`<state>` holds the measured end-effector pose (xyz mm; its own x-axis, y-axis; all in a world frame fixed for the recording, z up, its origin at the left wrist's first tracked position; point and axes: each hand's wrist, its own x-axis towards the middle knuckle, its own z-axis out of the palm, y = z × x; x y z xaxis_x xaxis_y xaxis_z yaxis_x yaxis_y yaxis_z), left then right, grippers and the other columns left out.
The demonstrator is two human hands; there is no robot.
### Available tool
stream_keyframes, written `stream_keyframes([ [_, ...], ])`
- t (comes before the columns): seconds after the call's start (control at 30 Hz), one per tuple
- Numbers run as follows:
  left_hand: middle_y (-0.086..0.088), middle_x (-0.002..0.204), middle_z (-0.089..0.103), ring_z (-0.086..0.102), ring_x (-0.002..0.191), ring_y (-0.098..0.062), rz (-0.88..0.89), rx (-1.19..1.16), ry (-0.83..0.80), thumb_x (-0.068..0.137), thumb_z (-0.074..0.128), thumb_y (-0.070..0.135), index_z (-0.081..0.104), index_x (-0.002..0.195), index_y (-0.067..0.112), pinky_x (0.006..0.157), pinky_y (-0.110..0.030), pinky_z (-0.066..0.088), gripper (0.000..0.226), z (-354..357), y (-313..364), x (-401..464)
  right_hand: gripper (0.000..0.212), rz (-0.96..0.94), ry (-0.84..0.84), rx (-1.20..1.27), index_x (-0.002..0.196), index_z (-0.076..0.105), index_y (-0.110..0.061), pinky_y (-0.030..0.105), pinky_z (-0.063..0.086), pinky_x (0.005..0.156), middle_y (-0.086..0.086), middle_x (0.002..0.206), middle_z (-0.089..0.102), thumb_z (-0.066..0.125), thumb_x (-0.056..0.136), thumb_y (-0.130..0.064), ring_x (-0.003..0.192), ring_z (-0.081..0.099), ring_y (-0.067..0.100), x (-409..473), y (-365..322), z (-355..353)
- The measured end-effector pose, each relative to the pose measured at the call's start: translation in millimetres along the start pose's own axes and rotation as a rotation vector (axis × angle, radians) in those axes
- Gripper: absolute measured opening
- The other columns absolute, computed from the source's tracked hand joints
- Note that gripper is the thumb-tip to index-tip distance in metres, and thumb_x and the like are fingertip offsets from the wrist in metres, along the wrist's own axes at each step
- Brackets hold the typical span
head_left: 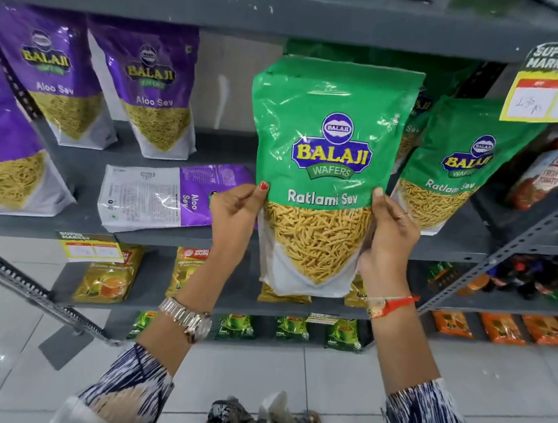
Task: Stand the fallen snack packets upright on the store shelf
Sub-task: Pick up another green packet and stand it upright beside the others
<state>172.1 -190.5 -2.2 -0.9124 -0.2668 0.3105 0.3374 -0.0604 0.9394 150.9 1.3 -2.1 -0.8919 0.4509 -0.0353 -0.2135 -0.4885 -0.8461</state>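
Observation:
A green Ratlami Sev packet (pixel 329 141) is held upright in front of the grey shelf (pixel 79 162), its base below the shelf's front edge. My left hand (pixel 235 217) grips its lower left side and my right hand (pixel 388 236) grips its lower right side. A purple Aloo Sev packet (pixel 165 196) lies flat on the shelf, back side up, just left of my left hand. Two purple Aloo Sev packets (pixel 153 88) stand upright at the back left. Another green Ratlami Sev packet (pixel 454 164) stands upright to the right, with more green packets behind the held one.
A large purple packet (pixel 0 133) leans at the far left edge. A yellow price tag (pixel 554 99) hangs from the shelf above at right. Lower shelves hold yellow tea packs (pixel 109 276), green packs (pixel 234 327) and orange packs (pixel 499 327). A slotted metal upright (pixel 522 243) slants at right.

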Motion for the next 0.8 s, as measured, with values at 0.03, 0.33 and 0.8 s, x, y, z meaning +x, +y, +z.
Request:
stream_keyframes([
  [0.03,-0.003,0.057,0.059,0.051,0.060,-0.020,0.004,0.006,0.003,0.089,0.053,0.007,0.064,0.074,0.000,0.059,-0.030,0.043,0.020,-2,2,-1,0.015,0.025,-0.011,0.026,0.079,0.068,-0.008,0.021,0.059,0.065,-0.007,0.061,0.074,0.060,0.088,0.001,0.064,0.070,0.004,-2,1,-1],
  [0.33,0.014,0.061,0.070,0.063,0.066,-0.008,-0.143,0.044,0.029,0.089,0.055,0.011,0.069,0.075,0.016,0.067,-0.030,0.056,0.020,5,-12,14,0.011,0.070,-0.008,0.084,0.083,0.067,-0.006,0.038,0.058,0.087,-0.001,0.071,0.075,0.059,0.090,-0.002,0.081,0.070,0.018,10,15,6],
  [0.8,-0.013,0.111,0.062,0.064,0.083,-0.012,-0.324,-0.063,-0.037,0.091,0.049,0.008,0.056,0.115,-0.008,0.084,-0.031,0.055,0.030,55,-51,83,0.028,0.071,-0.063,-0.037,0.120,0.058,0.005,0.036,0.047,0.103,0.000,0.099,0.066,0.053,0.095,-0.007,0.100,0.061,0.016,91,18,13],
])
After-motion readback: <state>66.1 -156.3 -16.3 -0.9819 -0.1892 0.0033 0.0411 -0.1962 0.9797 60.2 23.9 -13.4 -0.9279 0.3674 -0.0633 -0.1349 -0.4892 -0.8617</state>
